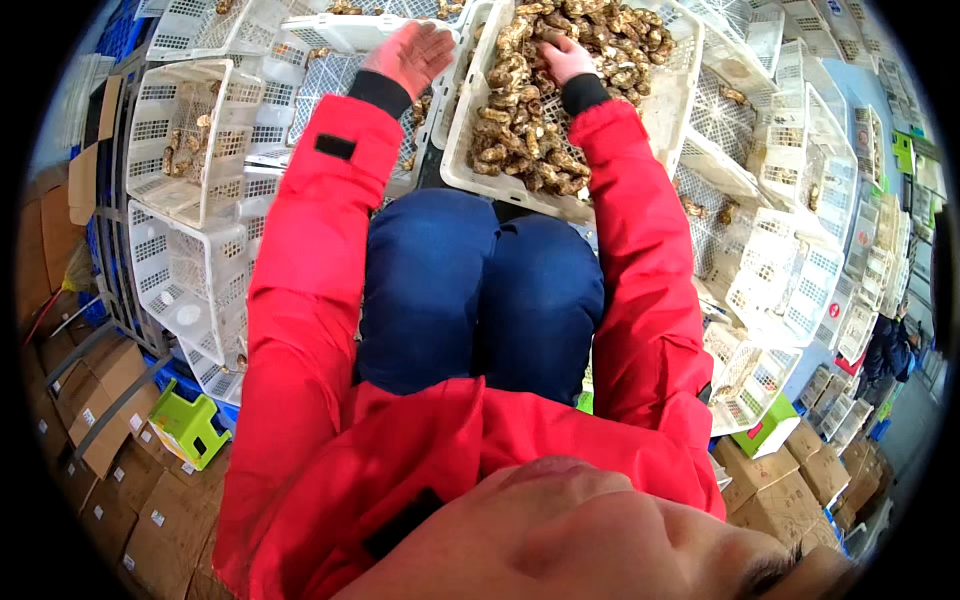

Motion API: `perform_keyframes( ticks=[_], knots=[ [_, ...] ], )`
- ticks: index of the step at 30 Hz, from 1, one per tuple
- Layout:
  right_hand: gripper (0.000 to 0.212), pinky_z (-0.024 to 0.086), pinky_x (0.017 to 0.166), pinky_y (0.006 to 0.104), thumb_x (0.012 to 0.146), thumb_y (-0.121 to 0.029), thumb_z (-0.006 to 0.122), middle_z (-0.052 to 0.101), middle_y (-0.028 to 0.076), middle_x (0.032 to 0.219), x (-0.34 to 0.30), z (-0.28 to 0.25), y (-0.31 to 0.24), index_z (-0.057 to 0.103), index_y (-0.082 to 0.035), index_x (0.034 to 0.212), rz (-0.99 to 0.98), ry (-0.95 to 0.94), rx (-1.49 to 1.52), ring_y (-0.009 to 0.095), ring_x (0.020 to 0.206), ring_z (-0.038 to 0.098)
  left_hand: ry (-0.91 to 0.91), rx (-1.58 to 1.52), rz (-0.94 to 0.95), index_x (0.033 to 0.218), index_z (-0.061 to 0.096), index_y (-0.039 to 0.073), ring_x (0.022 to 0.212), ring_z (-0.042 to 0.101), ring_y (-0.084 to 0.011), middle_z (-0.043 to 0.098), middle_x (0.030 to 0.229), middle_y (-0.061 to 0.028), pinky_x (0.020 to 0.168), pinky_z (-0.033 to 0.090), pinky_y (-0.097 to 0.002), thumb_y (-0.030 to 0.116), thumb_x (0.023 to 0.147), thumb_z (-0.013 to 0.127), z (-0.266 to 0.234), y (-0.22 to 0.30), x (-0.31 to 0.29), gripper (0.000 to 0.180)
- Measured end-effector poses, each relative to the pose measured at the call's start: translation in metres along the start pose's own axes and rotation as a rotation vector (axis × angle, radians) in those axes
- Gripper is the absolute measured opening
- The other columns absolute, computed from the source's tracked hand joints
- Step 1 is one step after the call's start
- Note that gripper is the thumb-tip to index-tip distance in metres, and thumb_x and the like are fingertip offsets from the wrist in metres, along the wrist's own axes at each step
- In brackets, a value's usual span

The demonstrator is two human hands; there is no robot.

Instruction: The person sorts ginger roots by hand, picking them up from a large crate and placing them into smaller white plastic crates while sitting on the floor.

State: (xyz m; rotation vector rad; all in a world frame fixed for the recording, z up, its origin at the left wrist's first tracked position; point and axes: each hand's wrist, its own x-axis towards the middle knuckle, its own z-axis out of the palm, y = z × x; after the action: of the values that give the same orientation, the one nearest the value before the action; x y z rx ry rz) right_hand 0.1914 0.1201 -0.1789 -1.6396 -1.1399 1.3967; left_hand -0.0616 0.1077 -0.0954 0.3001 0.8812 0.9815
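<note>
A white plastic crate stands in front of my knees, heaped with knobbly brown-and-cream mushrooms. Into that pile reaches my right hand, its fingers curled down and closed on a mushroom, the tips partly hidden. To the left, my left hand hovers over a lower white crate, its fingers stretched out and nothing in them. A few mushrooms show beneath and beside the left wrist.
White mesh-sided crates stand along the left, some with a few mushrooms inside. More white crates crowd the right. Green stools and cardboard boxes lie behind on both sides. A person in dark clothes is at far right.
</note>
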Motion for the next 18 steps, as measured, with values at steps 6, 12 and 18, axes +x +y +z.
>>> perform_keyframes(
  ticks=[6,12,18],
  knots=[
    [0.048,0.039,0.083,0.0373,0.070,-0.035,0.052,0.050,0.016,0.109,0.053,0.048,-0.022,0.048,-0.010,0.111,-0.033,0.400,-0.643,0.030,0.098,0.049,-0.188,0.252,-0.297,0.109,0.043,0.001,0.092,0.053,-0.0212,0.053,0.102,-0.0124,0.078,0.045,-0.0326,0.032,0.084,0.045,0.012,-0.048,-0.029,0.040],
    [0.053,0.041,0.082,0.0324,0.063,-0.039,0.060,0.057,0.015,0.100,0.052,0.034,-0.019,0.055,-0.005,0.103,-0.044,0.203,-0.684,0.025,0.094,0.054,-0.103,0.314,-0.221,0.108,0.043,0.000,0.087,0.055,-0.0193,0.054,0.099,-0.0118,0.074,0.046,-0.0299,0.032,0.084,0.045,0.020,-0.047,-0.026,0.040],
    [0.039,0.046,0.069,0.0274,0.064,-0.010,0.066,0.059,0.010,0.083,-0.010,0.016,-0.034,0.053,0.001,0.098,-0.189,0.227,0.088,0.018,0.076,0.058,-0.060,0.505,-0.222,0.100,0.051,0.003,0.083,0.056,-0.0155,0.057,0.096,-0.0085,0.072,0.046,-0.0282,0.031,0.084,0.046,0.021,-0.036,-0.033,0.033]
  ],
)
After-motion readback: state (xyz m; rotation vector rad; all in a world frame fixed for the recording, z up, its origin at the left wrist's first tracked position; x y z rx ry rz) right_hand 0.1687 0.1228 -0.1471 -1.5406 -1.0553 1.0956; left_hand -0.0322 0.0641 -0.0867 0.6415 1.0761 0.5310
